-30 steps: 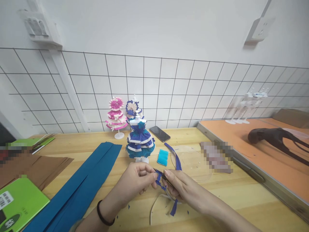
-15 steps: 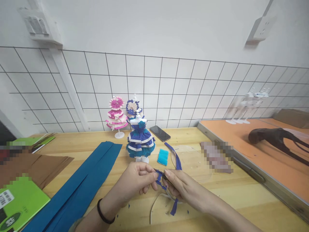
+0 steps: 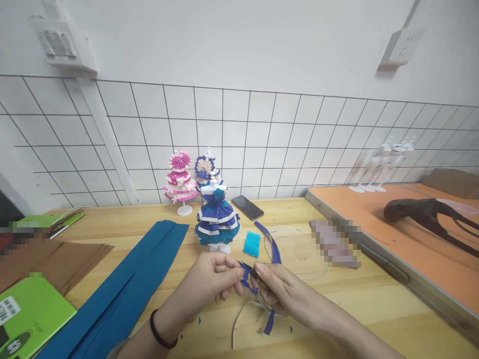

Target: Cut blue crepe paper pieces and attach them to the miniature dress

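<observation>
My left hand [image 3: 215, 279] pinches a small dark-blue crepe paper piece [image 3: 245, 279] with an uneven, cut edge. Closed round small dark scissors [image 3: 253, 272], my right hand [image 3: 286, 294] sits close beside it; the pointed blades reach over the blue paper, and the handles are mostly hidden by the fingers. A blue paper strip [image 3: 275, 249] lies behind the right hand, and another blue strip end [image 3: 269, 323] shows below it. Just beyond the hands stands a miniature dress form [image 3: 217, 214] in a blue, teal and white ruffled paper dress.
A pink-and-white dress form [image 3: 180, 177] and another blue-and-cream one stand behind. A phone [image 3: 247, 207], a turquoise folded bundle [image 3: 252, 244] and clear discs [image 3: 299, 249] lie on the table. Teal paper [image 3: 123, 279] and a green packet [image 3: 41, 314] are left; an orange board [image 3: 352, 209] is right.
Both hands stay in nearly the same place. The scissors' blades have shifted slightly at the blue paper, and the view has tilted a little.
</observation>
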`<state>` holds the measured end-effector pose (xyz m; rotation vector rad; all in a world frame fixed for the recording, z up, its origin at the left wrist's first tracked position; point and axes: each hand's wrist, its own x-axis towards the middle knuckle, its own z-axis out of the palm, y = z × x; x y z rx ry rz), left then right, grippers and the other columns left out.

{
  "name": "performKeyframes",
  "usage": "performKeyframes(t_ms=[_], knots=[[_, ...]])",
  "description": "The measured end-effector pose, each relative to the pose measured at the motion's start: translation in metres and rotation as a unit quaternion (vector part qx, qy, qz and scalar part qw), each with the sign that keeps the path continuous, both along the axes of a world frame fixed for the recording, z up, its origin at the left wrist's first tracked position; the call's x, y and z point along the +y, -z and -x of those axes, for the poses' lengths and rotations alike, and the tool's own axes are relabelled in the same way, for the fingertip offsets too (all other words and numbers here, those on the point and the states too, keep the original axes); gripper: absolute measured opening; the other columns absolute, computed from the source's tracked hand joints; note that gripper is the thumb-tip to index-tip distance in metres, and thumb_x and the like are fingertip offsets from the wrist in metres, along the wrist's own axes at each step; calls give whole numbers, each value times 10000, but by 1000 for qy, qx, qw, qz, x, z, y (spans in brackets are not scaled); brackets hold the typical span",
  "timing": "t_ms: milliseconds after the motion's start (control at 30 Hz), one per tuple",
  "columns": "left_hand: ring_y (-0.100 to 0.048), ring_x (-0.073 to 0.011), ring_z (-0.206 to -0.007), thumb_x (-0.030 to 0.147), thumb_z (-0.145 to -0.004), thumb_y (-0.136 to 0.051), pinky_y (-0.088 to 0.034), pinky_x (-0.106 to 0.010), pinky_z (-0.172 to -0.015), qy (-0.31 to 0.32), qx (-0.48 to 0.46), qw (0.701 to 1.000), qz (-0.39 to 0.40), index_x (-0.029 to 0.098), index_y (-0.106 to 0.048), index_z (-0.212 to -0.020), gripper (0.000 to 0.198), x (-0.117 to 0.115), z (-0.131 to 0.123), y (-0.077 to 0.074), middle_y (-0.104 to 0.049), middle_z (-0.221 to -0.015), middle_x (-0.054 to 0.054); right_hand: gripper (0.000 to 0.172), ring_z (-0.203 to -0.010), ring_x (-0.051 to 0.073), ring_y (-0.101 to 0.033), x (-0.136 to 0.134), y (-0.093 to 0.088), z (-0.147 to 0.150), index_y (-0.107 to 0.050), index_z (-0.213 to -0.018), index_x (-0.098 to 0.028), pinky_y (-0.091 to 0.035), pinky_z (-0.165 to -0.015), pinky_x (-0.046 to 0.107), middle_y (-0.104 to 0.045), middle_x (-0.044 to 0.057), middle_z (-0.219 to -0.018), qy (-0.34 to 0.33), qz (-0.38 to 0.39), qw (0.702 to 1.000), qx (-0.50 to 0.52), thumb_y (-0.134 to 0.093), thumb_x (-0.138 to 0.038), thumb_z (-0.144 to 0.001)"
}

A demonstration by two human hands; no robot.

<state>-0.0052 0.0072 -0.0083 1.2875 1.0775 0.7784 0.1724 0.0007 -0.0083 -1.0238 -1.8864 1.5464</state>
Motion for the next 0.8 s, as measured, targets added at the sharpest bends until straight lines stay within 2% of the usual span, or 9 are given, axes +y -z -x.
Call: performKeyframes(t_ms=[300,800], knots=[[-374,-52,-394,338,-680,-570,-295,-171,-394,-5,0,1000,-8,143,-560,-653,196,0,-1,1,-627,-557,-12,461,-437,64,-235,1,4,0,-420,-693,-159,-222,-407,186,-281,-71,-503,18,5,1000,13,-202,-526,-867],[-379,-49,-393,358,-690,-573,-292,-164,-389,-15,-4,1000,-11,148,-541,-666,214,1,0,1,-629,-565,-16,470,-444,67,-257,1,2,1,-396,-666,-167,-238,-421,184,-296,-66,-506,21,-6,1000,-3,-195,-547,-856]])
